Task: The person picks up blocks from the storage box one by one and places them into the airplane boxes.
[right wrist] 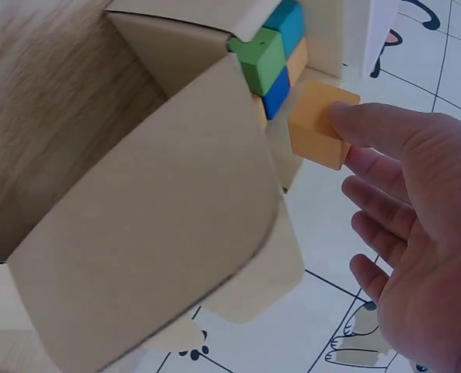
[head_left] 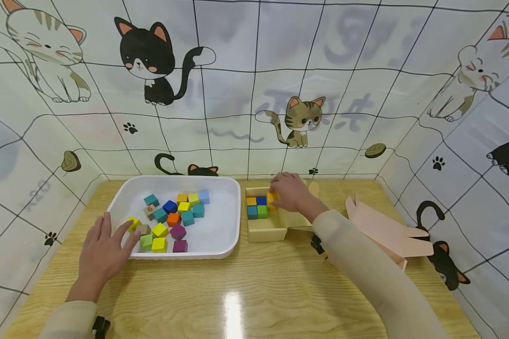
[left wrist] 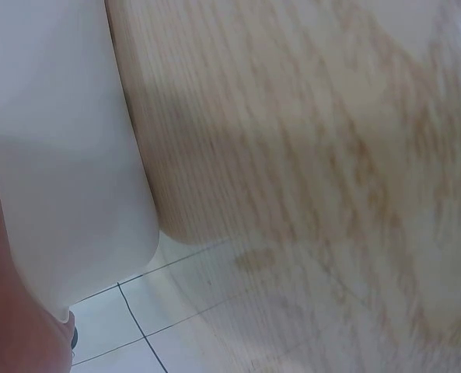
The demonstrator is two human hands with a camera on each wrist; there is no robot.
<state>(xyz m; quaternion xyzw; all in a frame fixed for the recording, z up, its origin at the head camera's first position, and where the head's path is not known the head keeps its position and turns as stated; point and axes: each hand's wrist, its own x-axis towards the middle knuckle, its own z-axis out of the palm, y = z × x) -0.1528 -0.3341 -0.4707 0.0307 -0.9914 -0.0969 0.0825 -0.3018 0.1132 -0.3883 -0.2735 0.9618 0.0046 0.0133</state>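
My right hand (head_left: 294,192) pinches an orange cube (right wrist: 316,124) between thumb and fingers at the far side of a small tan cardboard box (head_left: 266,235). Inside the box sit a blue cube (head_left: 261,201), a teal cube (head_left: 252,213), a green cube (head_left: 262,212) and an orange cube (head_left: 251,201), packed together. My left hand (head_left: 106,249) reaches over the near left rim of a white tray (head_left: 216,230). Its forefinger and thumb are at a yellow cube (head_left: 134,224), the other fingers extended. The left wrist view shows little of that hand.
Several loose cubes in yellow, teal, purple and other colours lie in the tray, including an orange-red cube (head_left: 174,219). A pink cardboard box (head_left: 377,230) with raised flaps stands on the right. The tan box's open flap (right wrist: 160,225) extends beside the right hand.
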